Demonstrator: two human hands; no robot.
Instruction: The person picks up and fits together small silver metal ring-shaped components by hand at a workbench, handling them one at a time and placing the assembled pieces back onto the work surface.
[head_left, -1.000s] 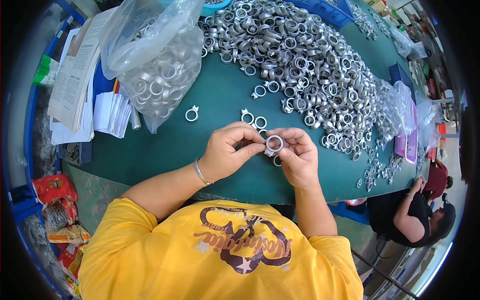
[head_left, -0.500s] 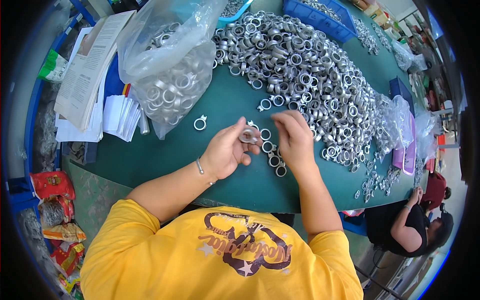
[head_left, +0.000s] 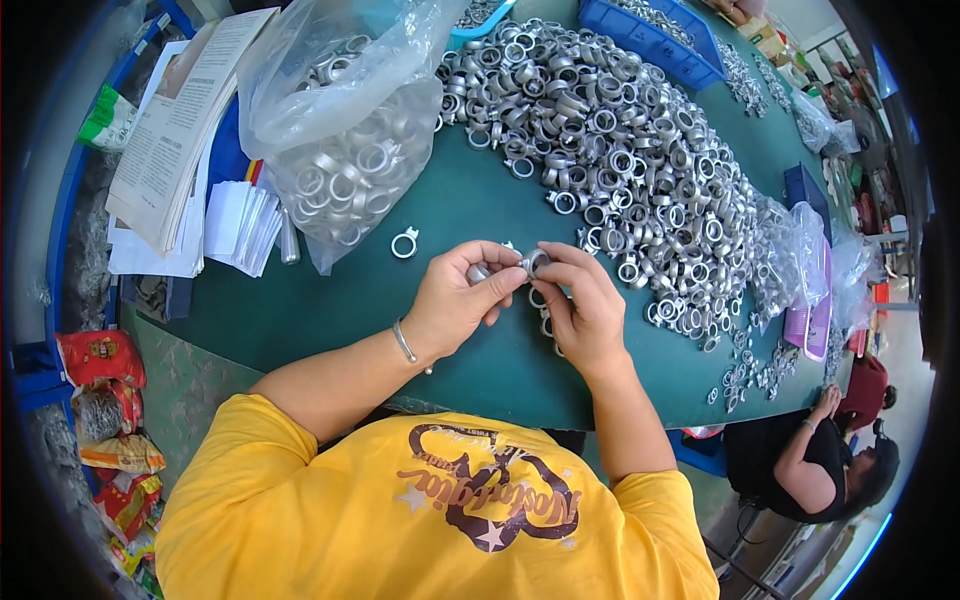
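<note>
My left hand [head_left: 458, 297] is curled around a silver metal ring [head_left: 478, 273]. Its thumb and fingertips meet my right hand [head_left: 587, 308] at a second metal ring [head_left: 534, 262], a small collar-like piece that my right fingers pinch. Both hands are close together above the green table. Below and between them, a short row of similar rings [head_left: 546, 322] is partly covered by my right hand. One loose ring [head_left: 404, 243] with a small lug lies to the left of my left hand. Beyond my hands spreads a large heap of the same rings [head_left: 620, 140].
A clear plastic bag of rings [head_left: 345, 180] stands at the left, beside papers [head_left: 165, 140] and white slips [head_left: 240, 225]. A blue bin [head_left: 655, 45] sits behind the heap. Small parts [head_left: 740, 375] and a purple basket [head_left: 810, 325] are at right, near another person [head_left: 800, 465].
My hands have come together. The right one moved left and down from beside the heap, and the left one's spread fingers have closed. A ring is now between their fingertips.
</note>
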